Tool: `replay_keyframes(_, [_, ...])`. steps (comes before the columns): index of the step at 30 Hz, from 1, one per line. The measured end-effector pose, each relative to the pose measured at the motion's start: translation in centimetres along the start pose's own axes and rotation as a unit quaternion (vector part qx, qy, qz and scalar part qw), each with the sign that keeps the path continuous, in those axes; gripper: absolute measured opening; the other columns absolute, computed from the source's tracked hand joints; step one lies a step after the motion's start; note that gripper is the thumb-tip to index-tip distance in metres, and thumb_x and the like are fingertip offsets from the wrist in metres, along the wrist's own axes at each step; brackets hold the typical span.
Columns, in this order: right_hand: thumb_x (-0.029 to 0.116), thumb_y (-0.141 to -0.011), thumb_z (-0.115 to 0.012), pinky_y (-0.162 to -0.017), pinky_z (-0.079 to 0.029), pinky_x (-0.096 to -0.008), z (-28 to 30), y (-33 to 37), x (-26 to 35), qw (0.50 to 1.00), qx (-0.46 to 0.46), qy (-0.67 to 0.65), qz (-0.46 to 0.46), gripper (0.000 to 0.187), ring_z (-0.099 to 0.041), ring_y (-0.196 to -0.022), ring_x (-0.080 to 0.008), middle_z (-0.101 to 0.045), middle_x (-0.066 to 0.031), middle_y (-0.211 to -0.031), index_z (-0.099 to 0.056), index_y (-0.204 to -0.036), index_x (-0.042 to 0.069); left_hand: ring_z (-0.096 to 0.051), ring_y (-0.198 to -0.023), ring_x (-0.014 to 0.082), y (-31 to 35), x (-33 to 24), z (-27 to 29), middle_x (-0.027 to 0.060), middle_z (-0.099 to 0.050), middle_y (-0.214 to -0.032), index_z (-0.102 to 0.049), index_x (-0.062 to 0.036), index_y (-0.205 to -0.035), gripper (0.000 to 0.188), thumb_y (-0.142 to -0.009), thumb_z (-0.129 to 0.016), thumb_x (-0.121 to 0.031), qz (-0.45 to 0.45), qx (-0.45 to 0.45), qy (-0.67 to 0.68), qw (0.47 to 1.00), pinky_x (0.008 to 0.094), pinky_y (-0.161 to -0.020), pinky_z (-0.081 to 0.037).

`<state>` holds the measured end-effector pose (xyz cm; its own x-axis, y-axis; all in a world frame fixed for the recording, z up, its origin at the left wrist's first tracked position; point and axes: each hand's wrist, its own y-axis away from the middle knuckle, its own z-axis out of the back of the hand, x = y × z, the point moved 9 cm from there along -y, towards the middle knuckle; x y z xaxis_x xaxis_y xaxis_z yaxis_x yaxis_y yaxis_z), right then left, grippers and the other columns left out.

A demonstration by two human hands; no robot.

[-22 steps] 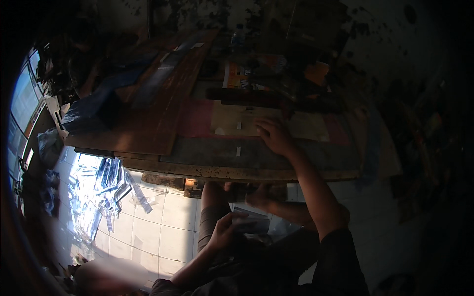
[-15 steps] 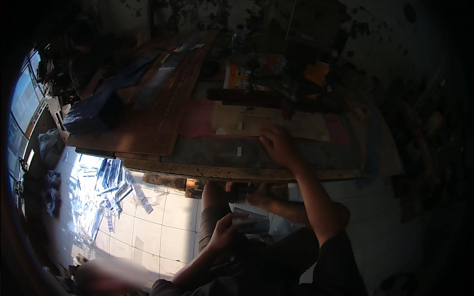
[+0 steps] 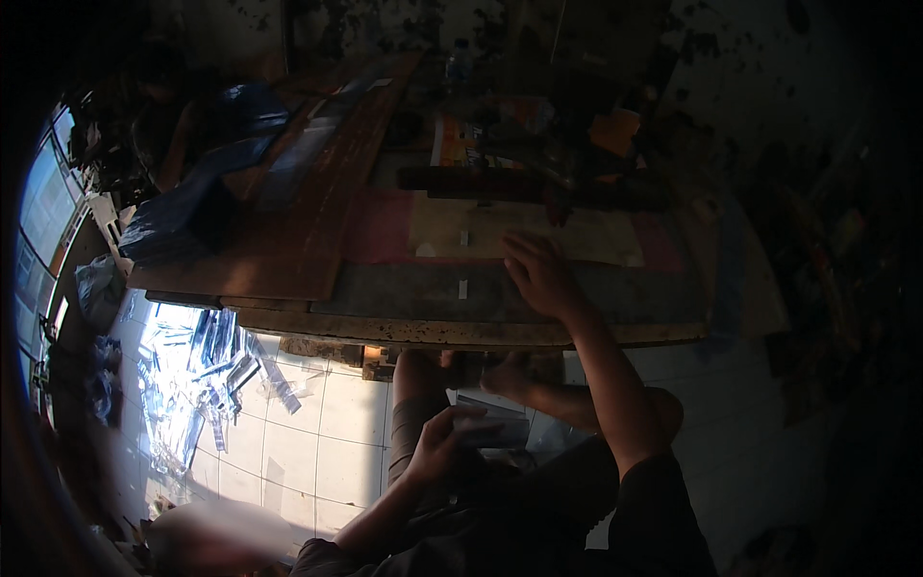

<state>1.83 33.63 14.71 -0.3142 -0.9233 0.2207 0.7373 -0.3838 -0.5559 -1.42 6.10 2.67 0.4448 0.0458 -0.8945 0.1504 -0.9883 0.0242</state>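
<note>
Left grip [image 3: 438,446] was pinched on greyish sheets [image 3: 498,433] held before the tabletop [image 3: 394,306]; right grip [image 3: 538,274] was held loosely spread at a pale strip's [image 3: 598,238] near edge.

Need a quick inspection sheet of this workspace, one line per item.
Surface: workbench with worn front edge; brown board on its left.
Work items: cream sheet over pink sheet; two small pale tabs, one on the cream sheet, one nearer the front edge.
Clutter: blue bundle on the board; heap of shiny strips on the floor.
Hands: left hand holds a flat greyish piece over the lap; right hand at the cream sheet's near edge, grip unclear.
Cables: nothing seen; far areas dark.
Surroundings: pale tiled floor, stained wall, bottle behind the bench.
</note>
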Motion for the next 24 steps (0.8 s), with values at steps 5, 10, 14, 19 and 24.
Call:
replay_keyframes(5, [0.022,-0.104,-0.058,-0.115,-0.035,-0.0472,-0.5,-0.1,-0.5,1.000,0.024,0.001,-0.017,0.039,-0.052,-0.136,-0.0313,-0.059,-0.0145,-0.145,-0.061,-0.138,0.004,-0.068,-0.119,0.0324,-0.2,0.0,-0.2,0.0217,-0.070,-0.124,-0.055,0.0053,-0.131,0.028,-0.106,-0.052,-0.007,0.001,0.003,0.035,0.999,0.0408,-0.105,-0.054])
replay_keyframes(10, [0.022,-0.103,-0.059,-0.115,-0.035,-0.0473,-0.4,-0.1,-0.5,0.999,0.030,0.000,-0.024,0.040,-0.051,-0.137,-0.0306,-0.059,-0.0145,-0.145,-0.061,-0.139,0.004,-0.068,-0.120,0.0327,-0.4,0.6,0.1,0.0222,-0.070,-0.124,-0.054,0.0054,-0.131,0.029,-0.104,-0.051,-0.004,0.016,0.002,0.027,1.000,0.0408,-0.105,-0.053])
replay_keyframes(14, [0.022,-0.102,-0.060,-0.115,-0.036,-0.0472,-0.4,-0.2,-0.4,0.999,0.031,0.002,-0.028,0.040,-0.051,-0.138,-0.0306,-0.059,-0.0144,-0.145,-0.061,-0.139,0.005,-0.068,-0.119,0.0294,-0.5,0.6,0.4,0.0210,-0.070,-0.124,-0.056,0.0058,-0.131,0.031,-0.101,-0.049,0.000,0.014,-0.005,-0.022,1.000,0.0385,-0.105,-0.053])
replay_keyframes(19, [0.023,-0.101,-0.061,-0.114,-0.036,-0.0476,-0.4,-0.3,-0.3,0.999,0.026,-0.002,-0.023,0.041,-0.051,-0.137,-0.0305,-0.059,-0.0144,-0.144,-0.061,-0.137,0.004,-0.069,-0.118,0.0261,-0.6,0.2,0.3,0.0183,-0.071,-0.122,-0.057,0.0057,-0.130,0.032,-0.100,-0.047,0.002,0.022,-0.009,-0.030,0.999,0.0366,-0.105,-0.052])
replay_keyframes(24, [0.028,-0.102,-0.059,-0.116,-0.034,-0.0489,-0.5,0.1,-0.2,0.999,0.021,0.013,-0.021,0.043,-0.051,-0.137,-0.0308,-0.058,-0.0157,-0.144,-0.060,-0.137,0.002,-0.068,-0.119,0.0256,-0.6,1.4,1.0,0.0174,-0.070,-0.123,-0.057,0.0054,-0.131,0.031,-0.101,-0.048,0.000,-0.006,0.004,-0.002,1.000,0.0364,-0.105,-0.052])
